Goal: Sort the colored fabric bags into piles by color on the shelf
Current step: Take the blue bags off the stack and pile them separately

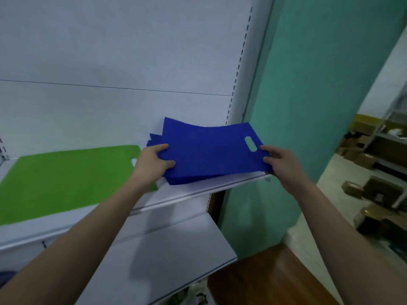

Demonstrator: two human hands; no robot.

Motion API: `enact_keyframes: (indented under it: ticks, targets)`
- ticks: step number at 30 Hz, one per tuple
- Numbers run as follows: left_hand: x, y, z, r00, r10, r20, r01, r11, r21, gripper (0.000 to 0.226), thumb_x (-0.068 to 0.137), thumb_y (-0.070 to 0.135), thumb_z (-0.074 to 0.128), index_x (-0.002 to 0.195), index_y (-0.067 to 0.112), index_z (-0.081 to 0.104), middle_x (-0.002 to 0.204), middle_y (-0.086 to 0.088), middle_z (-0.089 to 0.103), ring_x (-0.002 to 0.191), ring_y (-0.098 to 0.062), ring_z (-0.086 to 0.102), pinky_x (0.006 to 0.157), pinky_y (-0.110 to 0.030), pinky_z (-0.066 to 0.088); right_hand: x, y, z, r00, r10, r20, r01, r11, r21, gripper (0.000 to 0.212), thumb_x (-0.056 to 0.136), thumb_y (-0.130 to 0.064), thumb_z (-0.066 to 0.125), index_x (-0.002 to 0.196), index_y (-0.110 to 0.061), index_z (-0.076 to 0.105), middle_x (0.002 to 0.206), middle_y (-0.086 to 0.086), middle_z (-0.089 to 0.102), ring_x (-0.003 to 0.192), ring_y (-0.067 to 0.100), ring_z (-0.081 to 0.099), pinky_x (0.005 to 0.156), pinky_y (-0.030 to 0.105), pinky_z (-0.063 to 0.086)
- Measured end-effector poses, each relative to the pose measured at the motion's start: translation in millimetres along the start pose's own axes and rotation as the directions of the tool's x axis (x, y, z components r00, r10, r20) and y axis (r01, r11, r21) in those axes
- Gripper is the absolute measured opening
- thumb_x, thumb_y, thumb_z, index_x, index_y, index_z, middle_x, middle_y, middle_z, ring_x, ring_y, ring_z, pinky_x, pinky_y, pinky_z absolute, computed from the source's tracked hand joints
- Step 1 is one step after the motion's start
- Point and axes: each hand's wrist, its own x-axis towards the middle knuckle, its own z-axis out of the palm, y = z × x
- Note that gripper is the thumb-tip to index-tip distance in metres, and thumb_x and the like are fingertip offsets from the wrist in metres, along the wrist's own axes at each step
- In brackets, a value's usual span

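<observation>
Up on the shelf (pixel 198 190), two colors sorted out already: green bags (pixel 66 179) flat on the left, blue bags (pixel 211 155) on the right, near the shelf's front edge and right end. No other colors anywhere in view, so probably late in the job, though hard to say with only this part of the shelf showing.

Left hand (pixel 154 159) gripping the blue stack at its left edge, thumb on top, fingers (pixel 169 165) curled under. Right hand (pixel 278 160) pinching the right edge just beside the cut-out handle hole. Top bags lifted and bowed a bit, lower ones fanned out messily at the back left corner.

Likely just squaring up or setting down the blue pile. Left to do, judging from this: straighten those stray corners, slide the stack back from the edge, maybe check for leftovers out of frame.

Green pile untouched, apart from the blue.
</observation>
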Motion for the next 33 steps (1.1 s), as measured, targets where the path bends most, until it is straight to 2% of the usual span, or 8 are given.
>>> enact_keyframes:
  ticks: [5,8,14,16,20,24,29,33]
  targets:
    - [21.5,-0.9,-0.7,0.994,-0.089,-0.063,0.104,0.951,0.292,0.063,0.079,0.008,0.078,0.137,0.004,0.055,0.135,-0.011,0.057,0.115,-0.025,0.058,0.098,-0.033,0.047,66.7,4.4,24.4,0.991,-0.027,0.131,0.045,0.99,-0.137,0.034,0.091,0.007,0.055,0.121,-0.007,0.064,0.105,0.009,0.069,0.069,0.015,0.062,0.055,0.027,0.054]
    - [22.1,-0.1,8.8,0.99,-0.103,-0.093,0.134,0.882,0.451,0.054,0.082,0.012,0.076,0.131,0.002,0.058,0.128,-0.009,0.06,0.101,-0.019,0.056,0.082,-0.025,0.041,91.5,9.4,34.5,0.969,-0.03,0.246,0.094,0.963,-0.254,0.04,0.088,0.005,0.061,0.126,-0.008,0.06,0.087,0.008,0.066,0.06,0.018,0.059,0.051,0.029,0.05]
    - [23.1,-1.6,37.5,0.97,-0.166,-0.181,0.241,0.772,0.588,0.015,0.082,0.024,0.073,0.086,0.018,0.06,0.098,-0.01,0.061,0.091,-0.024,0.057,0.086,-0.033,0.048,132.2,16.0,31.2,0.913,-0.046,0.405,0.269,0.814,-0.515,0.049,0.088,-0.012,0.065,0.135,-0.012,0.053,0.126,0.013,0.059,0.1,0.027,0.061,0.076,0.033,0.05]
    - [21.9,-3.7,45.4,0.96,-0.186,-0.209,0.276,0.752,0.599,0.025,0.083,0.025,0.071,0.075,0.02,0.049,0.09,-0.01,0.059,0.082,-0.023,0.054,0.081,-0.034,0.049,137.3,17.9,33.0,0.892,-0.024,0.451,0.304,0.772,-0.559,0.048,0.088,-0.012,0.065,0.135,-0.011,0.053,0.13,0.014,0.057,0.102,0.028,0.06,0.081,0.034,0.051]
    - [23.3,-8.9,54.0,0.957,-0.182,-0.224,0.284,0.735,0.616,0.028,0.089,0.025,0.063,0.091,-0.003,0.065,0.094,-0.018,0.068,0.086,-0.03,0.061,0.078,-0.037,0.048,138.9,29.3,32.8,0.855,0.013,0.519,0.331,0.757,-0.564,0.045,0.092,-0.015,0.062,0.135,-0.008,0.05,0.127,0.012,0.056,0.101,0.024,0.059,0.081,0.035,0.051]
    - [23.5,-11.0,58.8,0.964,-0.181,-0.198,0.266,0.72,0.641,0.03,0.094,0.025,0.056,0.11,0.002,0.064,0.112,-0.013,0.065,0.107,-0.035,0.055,0.091,-0.036,0.043,140.9,31.4,24.1,0.843,0.04,0.537,0.316,0.771,-0.553,0.033,0.093,-0.016,0.06,0.124,-0.01,0.051,0.107,0.008,0.057,0.095,0.025,0.061,0.078,0.037,0.053]
    - [20.9,-1.7,63.7,0.95,-0.211,-0.231,0.312,0.654,0.689,0.06,0.097,0.031,0.055,0.15,0.01,0.035,0.156,-0.015,0.031,0.143,-0.035,0.026,0.116,-0.038,0.024,138.9,26.1,23.2,0.833,-0.004,0.553,0.361,0.76,-0.54,0.032,0.092,-0.015,0.059,0.122,-0.006,0.052,0.098,0.008,0.059,0.085,0.023,0.061,0.063,0.034,0.048]
    - [17.2,3.9,60.5,0.944,-0.171,-0.281,0.326,0.611,0.722,0.063,0.097,0.037,0.053,0.152,0.016,0.032,0.158,-0.011,0.027,0.143,-0.035,0.02,0.116,-0.043,0.024,133.9,14.6,29.0,0.833,-0.193,0.518,0.442,0.796,-0.415,0.024,0.095,-0.019,0.056,0.117,-0.01,0.058,0.088,0.005,0.058,0.066,0.018,0.054,0.061,0.031,0.044]
